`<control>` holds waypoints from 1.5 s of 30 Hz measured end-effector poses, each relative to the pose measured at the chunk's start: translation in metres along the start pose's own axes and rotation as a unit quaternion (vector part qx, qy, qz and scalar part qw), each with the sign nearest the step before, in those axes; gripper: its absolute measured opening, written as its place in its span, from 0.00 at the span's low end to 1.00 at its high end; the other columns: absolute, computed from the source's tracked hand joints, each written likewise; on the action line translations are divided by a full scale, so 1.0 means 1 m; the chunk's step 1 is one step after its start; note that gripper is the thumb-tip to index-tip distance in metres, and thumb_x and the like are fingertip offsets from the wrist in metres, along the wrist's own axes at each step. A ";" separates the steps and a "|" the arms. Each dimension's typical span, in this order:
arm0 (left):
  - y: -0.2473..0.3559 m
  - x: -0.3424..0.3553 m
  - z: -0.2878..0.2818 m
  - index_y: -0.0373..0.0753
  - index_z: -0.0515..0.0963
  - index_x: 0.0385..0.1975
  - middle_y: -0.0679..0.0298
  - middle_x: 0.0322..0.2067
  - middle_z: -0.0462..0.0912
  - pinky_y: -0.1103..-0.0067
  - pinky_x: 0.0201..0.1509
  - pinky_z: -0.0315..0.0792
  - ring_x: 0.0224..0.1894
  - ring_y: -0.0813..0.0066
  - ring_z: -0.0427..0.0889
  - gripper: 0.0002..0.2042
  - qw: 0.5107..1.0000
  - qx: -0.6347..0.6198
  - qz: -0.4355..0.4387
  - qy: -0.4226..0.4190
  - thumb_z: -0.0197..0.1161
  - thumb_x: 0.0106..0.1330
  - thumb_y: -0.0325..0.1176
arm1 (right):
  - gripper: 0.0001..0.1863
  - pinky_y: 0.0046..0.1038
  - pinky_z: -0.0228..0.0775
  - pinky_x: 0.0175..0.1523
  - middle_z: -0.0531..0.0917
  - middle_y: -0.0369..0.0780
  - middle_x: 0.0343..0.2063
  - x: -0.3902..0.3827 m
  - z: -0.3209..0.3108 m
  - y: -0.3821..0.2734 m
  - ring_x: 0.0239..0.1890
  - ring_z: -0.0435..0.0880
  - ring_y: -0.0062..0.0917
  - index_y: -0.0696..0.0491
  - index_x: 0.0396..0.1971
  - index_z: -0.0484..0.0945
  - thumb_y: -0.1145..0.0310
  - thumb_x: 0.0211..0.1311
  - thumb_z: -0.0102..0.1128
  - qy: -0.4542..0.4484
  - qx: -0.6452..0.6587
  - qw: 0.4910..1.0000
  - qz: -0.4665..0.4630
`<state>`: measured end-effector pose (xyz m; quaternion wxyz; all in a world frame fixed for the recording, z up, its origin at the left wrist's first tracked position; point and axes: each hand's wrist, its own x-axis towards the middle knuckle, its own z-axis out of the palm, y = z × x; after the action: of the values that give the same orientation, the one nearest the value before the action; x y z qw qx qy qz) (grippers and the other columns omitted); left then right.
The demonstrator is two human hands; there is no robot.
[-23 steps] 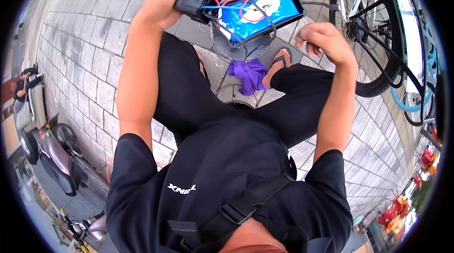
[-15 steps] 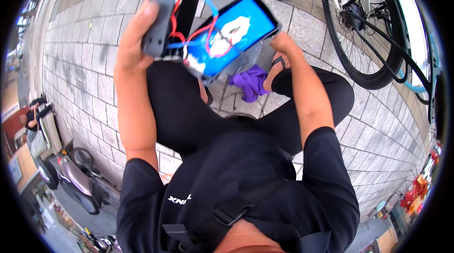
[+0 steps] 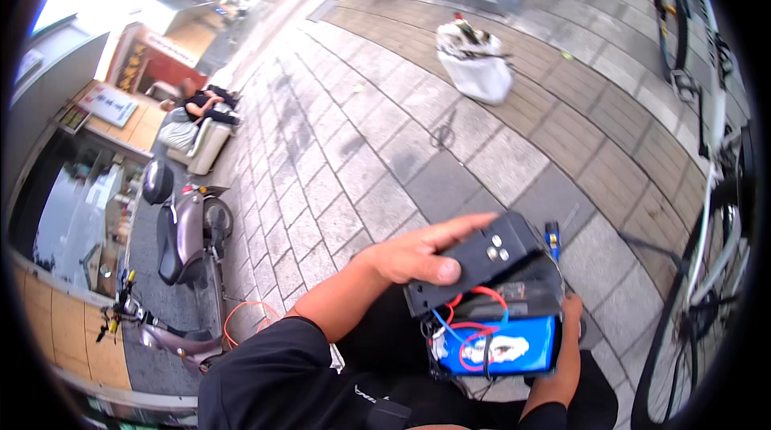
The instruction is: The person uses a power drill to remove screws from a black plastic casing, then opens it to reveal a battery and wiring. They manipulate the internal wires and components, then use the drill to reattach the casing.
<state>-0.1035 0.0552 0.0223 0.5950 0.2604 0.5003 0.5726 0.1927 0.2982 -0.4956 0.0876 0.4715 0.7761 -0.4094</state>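
Observation:
My left hand [image 3: 414, 257] is closed around a long black casing lid [image 3: 482, 261] with three round metal contacts on it. Just below it lies a blue-wrapped battery pack [image 3: 518, 343] with a torn white patch, in a dark open case. Red and blue wires [image 3: 486, 293] loop between the lid and the pack, and a black cord crosses the blue wrap. My right hand [image 3: 572, 319] grips the pack's right end; its fingertips are partly hidden behind the case. A small blue-and-black item [image 3: 552, 239] lies on the paving beyond the lid.
A white bag [image 3: 475, 73] full of odds and ends stands ahead on the paving. A bicycle [image 3: 711, 221] fills the right side. A parked scooter [image 3: 178, 241] stands at left, with an orange cable [image 3: 241, 319] near it. People sit on a sofa [image 3: 207, 145] farther off.
The view has swung up and to the left, so the street now shows and the hands sit lower right. Both hands keep their hold on the lid and the pack.

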 end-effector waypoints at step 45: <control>-0.001 0.015 0.002 0.38 0.59 0.75 0.59 0.57 0.79 0.76 0.62 0.78 0.54 0.73 0.83 0.39 0.967 -0.131 0.207 -0.068 0.65 0.65 0.45 | 0.28 0.28 0.74 0.32 0.79 0.37 0.31 -0.273 -0.300 -0.225 0.26 0.80 0.24 0.58 0.55 0.74 0.54 0.65 0.72 0.055 0.547 0.771 -0.322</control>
<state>-0.1036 0.0701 0.0178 0.5252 0.3167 0.3143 0.7246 0.2347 0.2837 -0.0340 -0.3651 0.1845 0.5308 -0.7422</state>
